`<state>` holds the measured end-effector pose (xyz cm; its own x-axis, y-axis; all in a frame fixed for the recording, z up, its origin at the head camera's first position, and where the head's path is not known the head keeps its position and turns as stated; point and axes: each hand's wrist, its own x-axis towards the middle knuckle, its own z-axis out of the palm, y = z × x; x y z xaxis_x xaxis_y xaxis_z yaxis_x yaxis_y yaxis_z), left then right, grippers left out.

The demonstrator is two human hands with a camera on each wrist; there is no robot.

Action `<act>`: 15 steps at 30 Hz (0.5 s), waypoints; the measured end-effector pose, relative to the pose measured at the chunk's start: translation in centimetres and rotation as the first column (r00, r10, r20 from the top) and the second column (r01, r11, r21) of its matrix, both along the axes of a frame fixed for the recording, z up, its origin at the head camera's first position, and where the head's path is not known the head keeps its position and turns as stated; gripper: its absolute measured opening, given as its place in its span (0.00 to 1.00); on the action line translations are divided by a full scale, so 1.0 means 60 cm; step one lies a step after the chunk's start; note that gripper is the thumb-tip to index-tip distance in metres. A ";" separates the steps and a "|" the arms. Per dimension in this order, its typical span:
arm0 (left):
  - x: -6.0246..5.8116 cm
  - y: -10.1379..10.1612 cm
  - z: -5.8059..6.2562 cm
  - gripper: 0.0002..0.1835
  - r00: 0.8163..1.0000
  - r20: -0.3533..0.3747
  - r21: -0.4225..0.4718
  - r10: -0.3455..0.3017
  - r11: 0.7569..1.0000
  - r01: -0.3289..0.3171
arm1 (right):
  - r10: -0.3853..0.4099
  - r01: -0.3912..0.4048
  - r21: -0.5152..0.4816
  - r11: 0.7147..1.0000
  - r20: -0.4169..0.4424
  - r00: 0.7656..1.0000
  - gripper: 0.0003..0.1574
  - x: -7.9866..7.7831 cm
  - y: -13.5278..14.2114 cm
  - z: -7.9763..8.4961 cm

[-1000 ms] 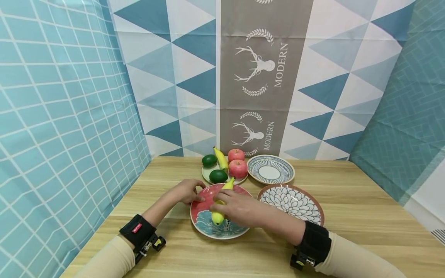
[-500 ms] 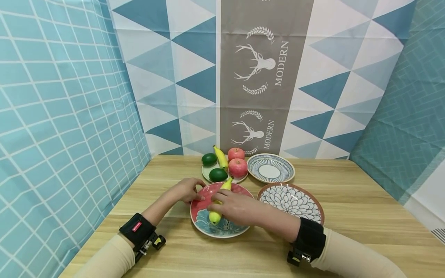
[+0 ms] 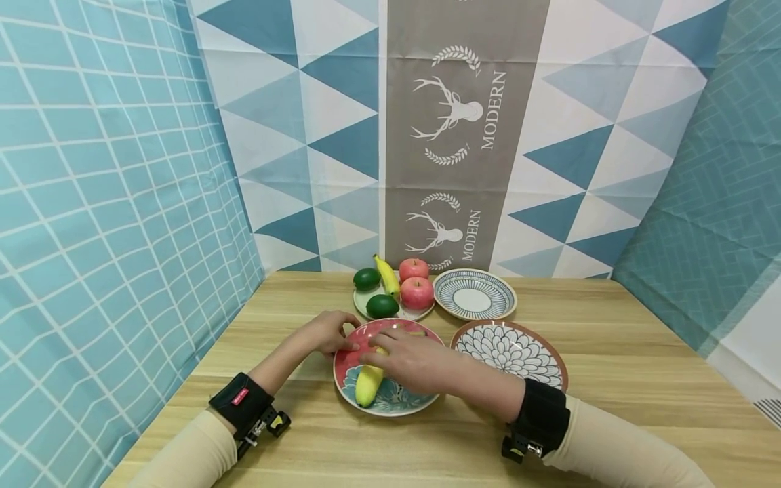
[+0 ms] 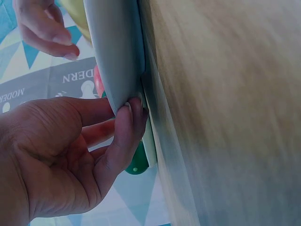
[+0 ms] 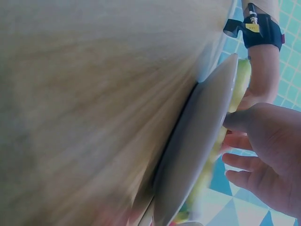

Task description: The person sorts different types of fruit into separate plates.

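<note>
A yellow banana [image 3: 369, 385] lies across the red and teal floral plate [image 3: 390, 405], partly hidden by my right hand [image 3: 407, 358]. That hand is over the banana with its fingers loose and spread; the right wrist view shows the fingers [image 5: 242, 162] apart, not wrapped round the fruit. My left hand [image 3: 332, 333] pinches the plate's left rim, thumb above and fingers underneath, as the left wrist view shows with the plate's pale underside [image 4: 115, 52].
Behind stands a small plate [image 3: 361, 308] with two green fruits [image 3: 382, 306], another banana [image 3: 387, 275] and two apples [image 3: 417, 293]. To its right is a blue-striped plate [image 3: 474, 298]. A brown-rimmed petal-patterned plate [image 3: 515, 356] sits right of the floral one.
The banana has gone from tilted up in my right hand to lying lower on the plate, its near end shifted toward me and left. My right fingers have loosened. The left hand stays put.
</note>
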<state>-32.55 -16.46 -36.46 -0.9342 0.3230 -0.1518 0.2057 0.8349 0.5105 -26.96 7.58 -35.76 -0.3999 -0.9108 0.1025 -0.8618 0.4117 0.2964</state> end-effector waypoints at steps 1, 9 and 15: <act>0.000 0.000 0.001 0.22 1.000 -0.001 -0.002 -0.004 1.000 0.004 | 0.001 -0.001 -0.001 1.000 -0.005 1.000 0.36 0.000 0.001 0.001; -0.004 0.000 0.001 0.23 1.000 0.014 -0.012 0.005 1.000 -0.004 | 0.005 -0.007 -0.039 0.999 -0.038 0.999 0.38 -0.007 0.010 0.011; -0.005 -0.001 -0.001 0.23 1.000 0.013 -0.006 0.007 1.000 -0.007 | 0.017 -0.014 -0.108 0.994 0.030 0.999 0.38 -0.012 0.017 0.017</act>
<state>-32.86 -16.51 -36.53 -0.9343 0.3155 -0.1661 0.1933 0.8396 0.5077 -27.65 8.60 -34.77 -0.3903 -0.9013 0.1880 -0.8762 0.4263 0.2248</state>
